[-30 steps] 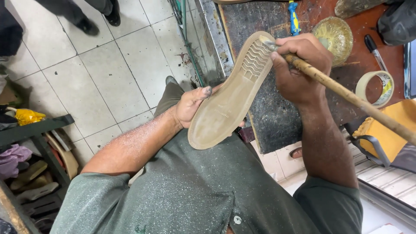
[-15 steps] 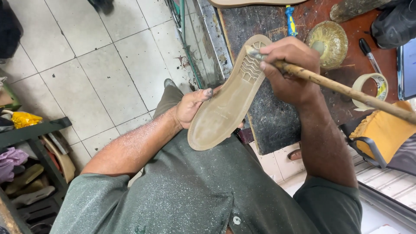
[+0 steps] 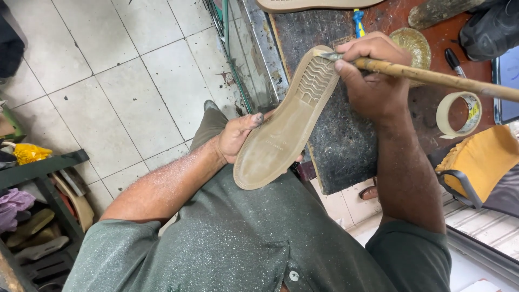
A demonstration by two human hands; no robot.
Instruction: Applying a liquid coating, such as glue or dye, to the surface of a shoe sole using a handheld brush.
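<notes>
Brush [image 3: 427,75] now level, tip at sole [image 3: 286,121] toe.

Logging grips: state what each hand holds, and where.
Left hand holds the tan shoe sole at mid-length, from beneath. Right hand grips the wooden-handled brush near its bristle end.

Worn red-brown wooden workbench [image 3: 476,81] — bearing dark scuffed rubber mat [image 3: 346,140], beige tape roll [image 3: 458,114], round brass bowl [image 3: 412,46], black marker [image 3: 454,61].

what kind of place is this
Most likely a small shoe repair or shoemaking workshop. The left hand holds a tan shoe sole, the right hand works a long-handled brush at it, and more footwear sits on a rack.
</notes>
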